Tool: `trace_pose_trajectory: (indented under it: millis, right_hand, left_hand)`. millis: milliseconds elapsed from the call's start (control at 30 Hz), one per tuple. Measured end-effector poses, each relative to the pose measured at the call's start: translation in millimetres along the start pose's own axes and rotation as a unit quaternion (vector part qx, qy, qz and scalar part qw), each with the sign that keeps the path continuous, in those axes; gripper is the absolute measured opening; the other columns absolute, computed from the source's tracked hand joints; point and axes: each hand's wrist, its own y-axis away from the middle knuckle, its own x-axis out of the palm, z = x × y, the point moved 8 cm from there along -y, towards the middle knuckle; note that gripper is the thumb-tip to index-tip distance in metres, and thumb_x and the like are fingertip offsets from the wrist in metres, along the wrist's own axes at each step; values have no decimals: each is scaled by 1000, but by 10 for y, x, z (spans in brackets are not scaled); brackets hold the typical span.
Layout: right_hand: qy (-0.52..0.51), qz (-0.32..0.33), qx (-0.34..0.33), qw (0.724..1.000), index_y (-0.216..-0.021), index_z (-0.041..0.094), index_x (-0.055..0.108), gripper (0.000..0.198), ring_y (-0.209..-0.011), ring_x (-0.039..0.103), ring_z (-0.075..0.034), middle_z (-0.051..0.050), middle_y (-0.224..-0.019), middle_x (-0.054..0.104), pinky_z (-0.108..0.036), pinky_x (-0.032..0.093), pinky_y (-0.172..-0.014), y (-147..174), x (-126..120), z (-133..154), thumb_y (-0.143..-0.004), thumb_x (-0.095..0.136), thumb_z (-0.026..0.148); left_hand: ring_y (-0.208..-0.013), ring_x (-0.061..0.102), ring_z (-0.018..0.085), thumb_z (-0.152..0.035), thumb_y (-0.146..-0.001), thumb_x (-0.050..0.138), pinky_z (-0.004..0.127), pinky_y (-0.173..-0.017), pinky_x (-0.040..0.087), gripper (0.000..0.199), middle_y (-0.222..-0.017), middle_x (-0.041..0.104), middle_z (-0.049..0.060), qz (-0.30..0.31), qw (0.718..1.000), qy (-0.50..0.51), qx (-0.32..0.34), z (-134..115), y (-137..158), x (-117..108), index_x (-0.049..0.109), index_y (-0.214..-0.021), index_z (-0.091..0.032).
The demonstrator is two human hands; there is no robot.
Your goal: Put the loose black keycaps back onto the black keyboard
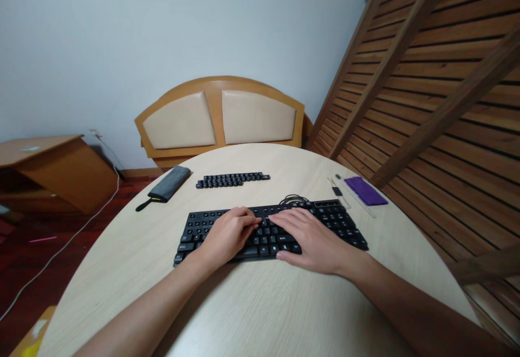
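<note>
A black keyboard (266,240) lies across the table in front of me, its upper left rows showing bare key sockets while lower rows carry keycaps. Over its middle, my left hand (231,233) has its fingers drawn together, the tips close to the keys. Whatever they may pinch is too small to make out. My right hand (307,240) rests on the keyboard just right of it, fingers stretched flat over the keys, thumb at the front edge. Behind the keyboard, loose black keycaps (227,180) stand in neat rows.
A grey pouch (170,182) with a strap lies at the back left of the round table (284,313). At the right are a purple cloth (365,190), a small brush-like tool (336,189) and a thin rod (359,201). A coiled cable (293,199) sits behind the keyboard.
</note>
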Motion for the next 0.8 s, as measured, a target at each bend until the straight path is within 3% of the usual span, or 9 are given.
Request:
trace_pose_trajectory:
  millis: [267, 567, 800]
  right_hand:
    - [0, -24, 16, 1000, -146, 20, 43, 69, -136, 43, -29, -12, -144, 53, -48, 36, -113, 14, -23, -68, -87, 63, 47]
    - [36, -10, 59, 998, -154, 16, 32, 106, -146, 27, -36, -16, -158, 35, -56, 22, -120, 80, -45, -372, -70, 71, 68]
    - [31, -2, 65, 997, -152, 15, 37, 108, -143, 32, -36, -17, -154, 40, -55, 21, -120, 87, -33, -422, -66, 73, 69]
  left_hand:
    - [-94, 65, 23, -21, -92, 63, 40, -87, 53, 14, -97, 74, 5, -19, 999, 36, -29, 60, -5, -40, 72, -102, -20]
    - [-103, 60, 24, -23, -91, 65, 43, -94, 49, 8, -102, 72, 5, -34, 997, 69, -9, 70, -15, -68, 71, -96, -21]
    - [-103, 62, 22, -23, -91, 66, 41, -97, 48, 7, -102, 73, 4, -34, 993, 110, -15, 145, -16, -14, 70, -96, -21]
